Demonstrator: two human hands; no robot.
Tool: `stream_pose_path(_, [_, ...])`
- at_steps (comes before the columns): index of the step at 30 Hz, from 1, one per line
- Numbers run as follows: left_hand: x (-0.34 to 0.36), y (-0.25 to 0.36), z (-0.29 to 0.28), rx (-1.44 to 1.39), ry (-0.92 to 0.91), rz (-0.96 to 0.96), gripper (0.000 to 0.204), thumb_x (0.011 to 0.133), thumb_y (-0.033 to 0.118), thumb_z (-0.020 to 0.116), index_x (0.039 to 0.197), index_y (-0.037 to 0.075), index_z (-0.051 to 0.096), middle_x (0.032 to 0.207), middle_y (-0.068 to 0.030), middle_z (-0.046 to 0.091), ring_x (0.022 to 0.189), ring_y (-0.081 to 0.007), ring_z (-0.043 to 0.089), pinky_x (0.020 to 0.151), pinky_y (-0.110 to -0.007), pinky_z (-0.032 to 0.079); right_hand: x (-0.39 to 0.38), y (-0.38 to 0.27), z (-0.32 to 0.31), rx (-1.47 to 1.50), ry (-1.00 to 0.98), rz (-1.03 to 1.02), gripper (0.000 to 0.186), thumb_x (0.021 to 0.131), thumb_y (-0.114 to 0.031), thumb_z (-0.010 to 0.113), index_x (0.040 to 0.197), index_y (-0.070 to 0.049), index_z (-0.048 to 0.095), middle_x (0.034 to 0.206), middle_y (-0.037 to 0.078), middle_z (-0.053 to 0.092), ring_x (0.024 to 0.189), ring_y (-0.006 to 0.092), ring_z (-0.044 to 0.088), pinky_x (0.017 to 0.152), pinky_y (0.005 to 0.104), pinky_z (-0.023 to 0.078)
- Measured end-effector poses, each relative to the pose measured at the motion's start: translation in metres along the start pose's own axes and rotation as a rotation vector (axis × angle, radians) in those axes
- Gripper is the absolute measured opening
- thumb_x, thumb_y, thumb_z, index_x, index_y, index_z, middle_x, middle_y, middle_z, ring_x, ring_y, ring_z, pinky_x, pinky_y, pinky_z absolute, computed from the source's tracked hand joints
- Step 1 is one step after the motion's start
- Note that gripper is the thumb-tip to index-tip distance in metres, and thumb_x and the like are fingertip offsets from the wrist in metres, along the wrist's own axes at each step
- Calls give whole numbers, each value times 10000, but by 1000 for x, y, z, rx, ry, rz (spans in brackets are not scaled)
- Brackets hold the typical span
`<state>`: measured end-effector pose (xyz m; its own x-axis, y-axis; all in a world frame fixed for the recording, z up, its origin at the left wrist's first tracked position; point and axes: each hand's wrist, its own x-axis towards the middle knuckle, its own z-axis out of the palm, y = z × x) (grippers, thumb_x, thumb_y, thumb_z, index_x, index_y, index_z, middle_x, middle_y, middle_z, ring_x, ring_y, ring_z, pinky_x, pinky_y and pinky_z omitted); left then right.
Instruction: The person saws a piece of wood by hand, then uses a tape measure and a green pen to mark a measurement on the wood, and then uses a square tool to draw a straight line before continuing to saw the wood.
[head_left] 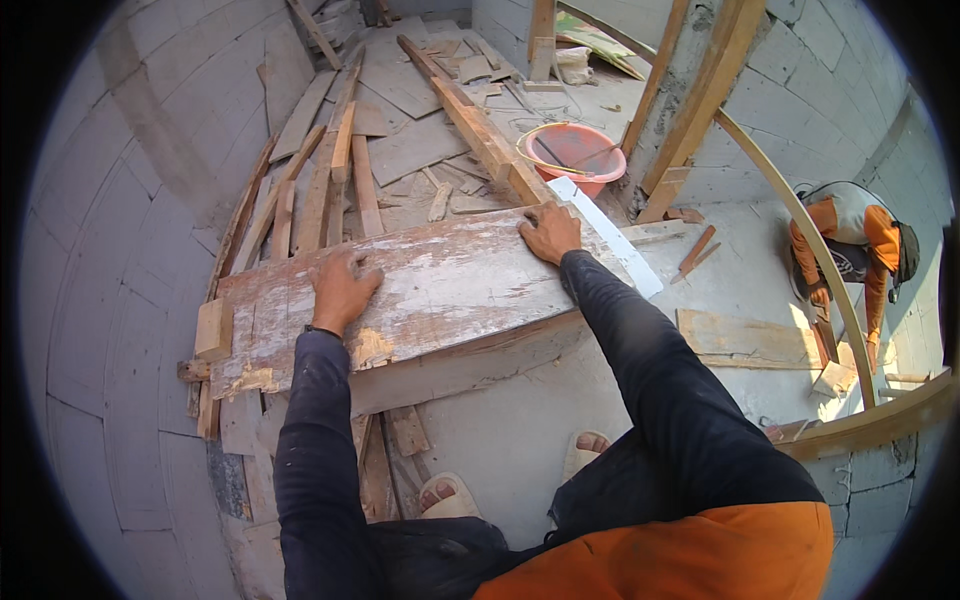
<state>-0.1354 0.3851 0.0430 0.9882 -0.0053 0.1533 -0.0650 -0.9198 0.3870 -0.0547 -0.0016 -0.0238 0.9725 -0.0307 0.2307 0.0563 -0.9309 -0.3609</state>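
A weathered plywood board (450, 285), its whitish-brown face scuffed and flaking, lies across a pale block-like support in front of me. My left hand (343, 290) is on the left part of the board, its fingers curled at the far edge and the thumb out to the side. Farther right, my right hand (549, 234) bends its fingers over the far edge near the right end, fingertips hidden. A short wood block (214, 330) stands at the board's left end. Against the right end lies a white strip (610, 238).
Long timbers (480, 135) and scrap pieces cover the floor beyond. A pink basin (572, 158) holding tools stands near a wood-framed post (700, 100). At right, a co-worker (855, 240) bends over a saw and wood behind a curved strip (800, 220). Block walls (120, 300) rise alongside.
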Motion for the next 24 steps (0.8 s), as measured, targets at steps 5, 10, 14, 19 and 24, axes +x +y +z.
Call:
stream_pose_path(5, [-4, -36, 0, -132, 33, -2, 517, 830, 281, 771, 1265, 9, 706, 1388, -234, 619, 1332, -394, 555, 1146, -452, 403, 9, -27, 4, -42, -51, -11, 529, 943, -467, 609, 1303, -92, 710, 1352, 172, 621, 1299, 351, 552, 1045, 557, 415])
stream_pose_path(10, [-4, -13, -1, -61, -22, 32, 533, 897, 322, 725, 1323, 6, 677, 1423, -228, 610, 1345, -372, 554, 1142, -426, 403, -3, -6, 3, 58, -41, 40, 490, 926, -443, 629, 1295, -135, 728, 1316, 153, 622, 1279, 336, 552, 1041, 549, 403])
stream_pose_path(14, [8, -41, 5, -40, 21, 91, 542, 915, 320, 718, 1349, 0, 659, 1419, -222, 614, 1332, -366, 564, 1142, -415, 394, 3, -12, 10, 40, -20, 37, 485, 911, -433, 639, 1279, -132, 738, 1316, 154, 623, 1275, 337, 553, 1043, 549, 398])
stream_pose_path(19, [16, -55, 8, -50, 1, 95, 514, 929, 309, 710, 1339, 2, 657, 1425, -212, 615, 1366, -353, 542, 1162, -411, 373, 7, -11, 12, 70, -23, 39, 469, 905, -427, 637, 1248, -130, 755, 1311, 156, 627, 1273, 335, 554, 1052, 549, 390])
stream_pose_path(24, [19, -67, 17, -32, 13, 145, 504, 944, 304, 692, 1348, 6, 653, 1419, -206, 622, 1356, -344, 548, 1164, -407, 365, 7, -9, 16, 73, -4, 38, 451, 895, -419, 640, 1208, -123, 772, 1299, 156, 634, 1272, 333, 553, 1059, 553, 384])
